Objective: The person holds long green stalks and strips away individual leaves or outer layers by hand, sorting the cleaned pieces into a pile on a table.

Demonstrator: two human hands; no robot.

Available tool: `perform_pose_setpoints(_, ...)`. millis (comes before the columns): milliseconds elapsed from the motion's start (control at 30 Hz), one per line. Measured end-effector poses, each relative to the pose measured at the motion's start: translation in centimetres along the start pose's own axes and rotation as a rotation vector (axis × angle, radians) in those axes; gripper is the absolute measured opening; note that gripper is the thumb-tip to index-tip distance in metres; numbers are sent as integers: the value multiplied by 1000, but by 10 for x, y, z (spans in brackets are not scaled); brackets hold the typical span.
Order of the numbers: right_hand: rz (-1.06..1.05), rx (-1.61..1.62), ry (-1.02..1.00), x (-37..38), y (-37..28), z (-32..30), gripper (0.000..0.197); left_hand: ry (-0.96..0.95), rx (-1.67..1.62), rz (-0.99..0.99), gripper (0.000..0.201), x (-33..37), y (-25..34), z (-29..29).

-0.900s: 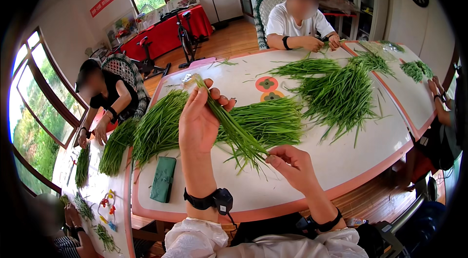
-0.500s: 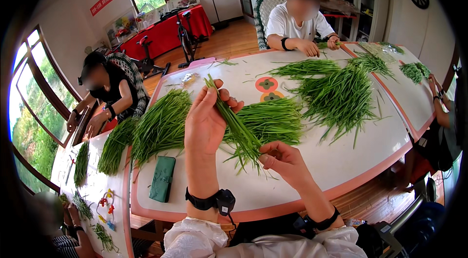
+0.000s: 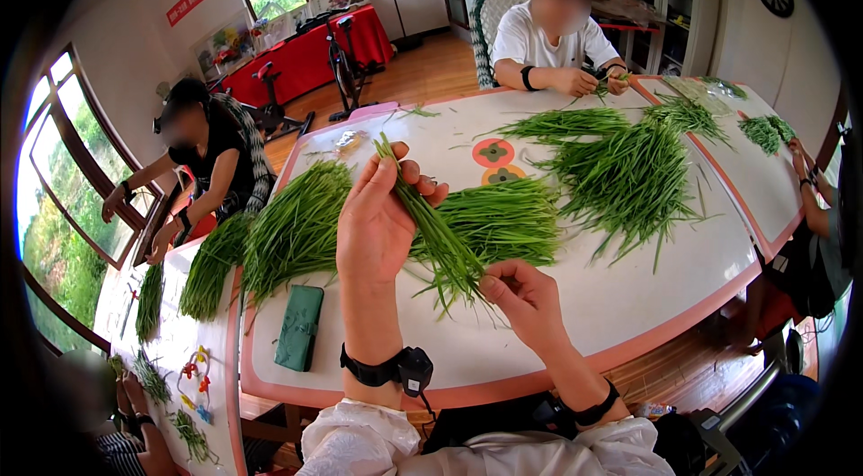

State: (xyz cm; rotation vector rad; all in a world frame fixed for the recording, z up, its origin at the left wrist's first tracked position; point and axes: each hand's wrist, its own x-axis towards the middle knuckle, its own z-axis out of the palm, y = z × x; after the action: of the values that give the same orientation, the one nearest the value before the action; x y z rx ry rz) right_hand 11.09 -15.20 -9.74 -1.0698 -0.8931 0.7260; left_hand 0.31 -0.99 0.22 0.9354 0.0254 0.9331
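Note:
My left hand (image 3: 382,211) is raised over the table, its thumb and fingers closed around a small bunch of green chives (image 3: 436,233). The bunch slants down to the right, with its pale stem ends poking out above the fingers. At its lower, leafy end my right hand (image 3: 526,301) pinches thumb and forefinger together at the tips of the leaves. What exactly lies between those fingertips is mostly hidden. Behind the held bunch lies a pile of chives (image 3: 503,222), and a larger pile (image 3: 301,224) rests left of my left hand.
A green phone case (image 3: 298,328) lies near the table's front edge (image 3: 387,393). Another big chive heap (image 3: 625,175) sits to the right, below two round persimmon-patterned mats (image 3: 493,153). One person (image 3: 557,40) works across the table, another (image 3: 202,161) at far left; more hands show at both sides.
My right hand has shifted slightly, staying at the leaf tips; my left hand keeps its hold. The person at far left has moved an arm outward, and the person opposite has shifted their hands.

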Motion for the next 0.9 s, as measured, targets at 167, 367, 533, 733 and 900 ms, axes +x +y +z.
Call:
perform_pose_setpoints(167,130,474,2,0,-3,-13,8,3,-6,21,17,-1,3,-3)
perform_pose_setpoints(367,61,98,23,-3,-4,-11,12,-8,-29,7,17,0,2,-1)
perform_pose_setpoints(533,-223,-419,64,-3,-9,-8,14,-1,-21,16,17,-1,2,0)
perform_pose_setpoints(733,-344,-608,111,-2,-8,-11,11,-11,15,-1,16,-1,1,1)
perform_pose_setpoints(900,-243,-583,126,-4,-5,-12,8,-12,17,-21,16,-1,1,3)
